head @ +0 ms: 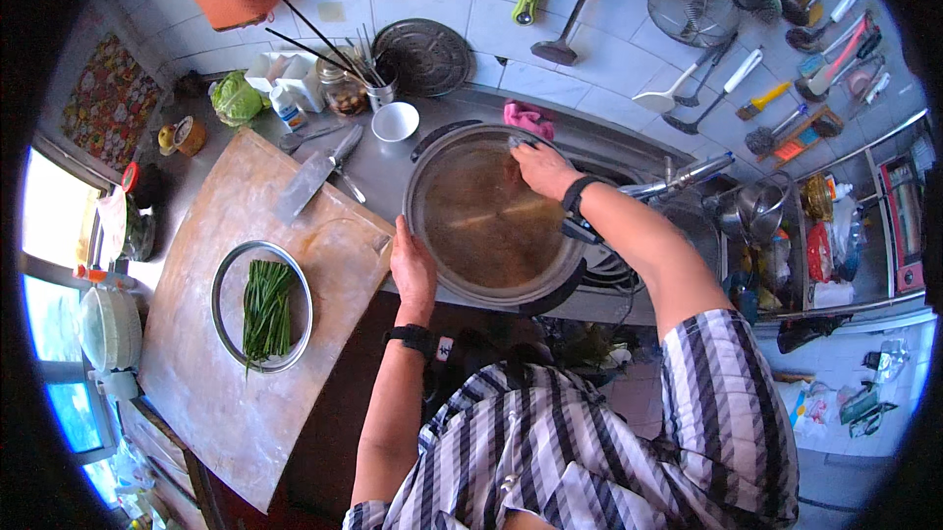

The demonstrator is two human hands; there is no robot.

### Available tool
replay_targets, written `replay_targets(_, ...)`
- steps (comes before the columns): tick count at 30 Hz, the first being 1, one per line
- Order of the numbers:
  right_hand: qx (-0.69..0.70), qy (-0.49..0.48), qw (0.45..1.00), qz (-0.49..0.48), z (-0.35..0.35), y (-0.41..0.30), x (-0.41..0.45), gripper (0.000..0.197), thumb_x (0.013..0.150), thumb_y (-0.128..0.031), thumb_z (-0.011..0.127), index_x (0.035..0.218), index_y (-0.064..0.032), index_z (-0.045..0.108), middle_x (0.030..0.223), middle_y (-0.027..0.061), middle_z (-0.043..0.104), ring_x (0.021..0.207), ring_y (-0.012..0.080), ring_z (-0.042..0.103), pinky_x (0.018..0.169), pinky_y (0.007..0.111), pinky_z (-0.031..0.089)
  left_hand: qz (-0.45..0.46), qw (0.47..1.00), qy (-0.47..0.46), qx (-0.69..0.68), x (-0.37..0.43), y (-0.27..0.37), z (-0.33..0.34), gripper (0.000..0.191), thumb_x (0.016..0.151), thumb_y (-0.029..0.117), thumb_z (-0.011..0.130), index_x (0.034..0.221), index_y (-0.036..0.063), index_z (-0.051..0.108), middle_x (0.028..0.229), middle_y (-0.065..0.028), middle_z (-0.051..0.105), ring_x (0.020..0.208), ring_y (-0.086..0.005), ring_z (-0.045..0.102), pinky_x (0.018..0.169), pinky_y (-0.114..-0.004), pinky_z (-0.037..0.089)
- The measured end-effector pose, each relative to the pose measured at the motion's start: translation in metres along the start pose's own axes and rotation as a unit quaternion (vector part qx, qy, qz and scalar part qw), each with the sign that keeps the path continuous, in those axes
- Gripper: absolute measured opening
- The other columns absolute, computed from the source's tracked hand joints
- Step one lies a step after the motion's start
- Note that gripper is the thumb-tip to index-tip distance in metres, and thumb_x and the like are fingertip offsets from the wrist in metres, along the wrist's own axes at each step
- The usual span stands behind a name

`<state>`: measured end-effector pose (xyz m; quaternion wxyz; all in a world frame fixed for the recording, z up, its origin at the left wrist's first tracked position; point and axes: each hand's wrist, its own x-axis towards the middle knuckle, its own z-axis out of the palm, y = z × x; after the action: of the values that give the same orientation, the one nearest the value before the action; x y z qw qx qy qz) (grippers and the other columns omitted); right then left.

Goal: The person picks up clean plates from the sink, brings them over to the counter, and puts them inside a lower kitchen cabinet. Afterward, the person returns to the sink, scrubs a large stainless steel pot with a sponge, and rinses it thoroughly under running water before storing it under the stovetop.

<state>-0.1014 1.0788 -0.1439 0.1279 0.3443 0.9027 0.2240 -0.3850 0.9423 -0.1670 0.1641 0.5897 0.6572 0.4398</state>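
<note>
A wide round metal pan (pixel 471 250) with dark handles and a browned inner surface lies before me on the counter. My left hand (pixel 412 265) rests against its left rim, the fingers along the outer side. My right hand (pixel 541 167) is over the pan's upper right part, its fingers closed on a small greyish scrubber (pixel 518 141) that touches the inside. To the left, a round metal tray (pixel 306 309) holds a bunch of green chives (pixel 267 313) on a large wooden board (pixel 199 412). A cleaver (pixel 306 187) lies at the board's upper edge.
Behind the board are a white bowl (pixel 395 122), a glass jar (pixel 343 94), a metal cup with chopsticks (pixel 381 94) and a cabbage (pixel 236 99). A pink cloth (pixel 528 119) lies behind the pan. A faucet (pixel 685 175) reaches in from the right. Ladles and strainers (pixel 692 10) hang on the tiled wall.
</note>
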Motion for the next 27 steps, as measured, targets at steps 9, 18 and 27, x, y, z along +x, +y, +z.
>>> replay_targets(9,0.135,-0.135,0.978,0.082,-0.039,-0.053,-0.081,0.015,0.071,-0.012,0.057,0.071,-0.0028,0.069,0.078,0.0143,0.062,0.087,0.0296,0.057,0.074,0.039,0.049,-0.066,0.998,0.012,-0.007,0.003,-0.003,0.012,0.042,0.087,0.006,0.045,0.129,0.0027,0.041,0.1,-0.0267,0.059,0.089,-0.0426,0.057,0.078,-0.046,0.045)
replay_targets(18,0.509,0.065,0.814,0.273,-0.057,-0.106,-0.087,0.026,0.071,0.003,0.057,0.097,0.004,0.058,0.096,0.0213,0.051,0.096,0.0391,0.05,0.085,0.044,0.042,-0.184,0.98,-0.068,0.028,0.017,0.005,0.013,0.046,0.089,0.011,0.042,0.134,0.01,0.037,0.102,-0.0227,0.059,0.092,-0.0397,0.057,0.077,-0.045,0.045)
replay_targets(27,0.43,0.098,0.896,0.056,-0.052,-0.136,-0.05,0.013,0.082,-0.009,0.049,0.089,-0.0026,0.058,0.101,0.0167,0.048,0.098,0.0349,0.051,0.083,0.041,0.046,-0.125,0.989,-0.052,0.053,0.011,0.003,0.019,0.05,0.088,0.006,0.04,0.137,0.0102,0.031,0.109,-0.0203,0.055,0.097,-0.0385,0.055,0.079,-0.043,0.045)
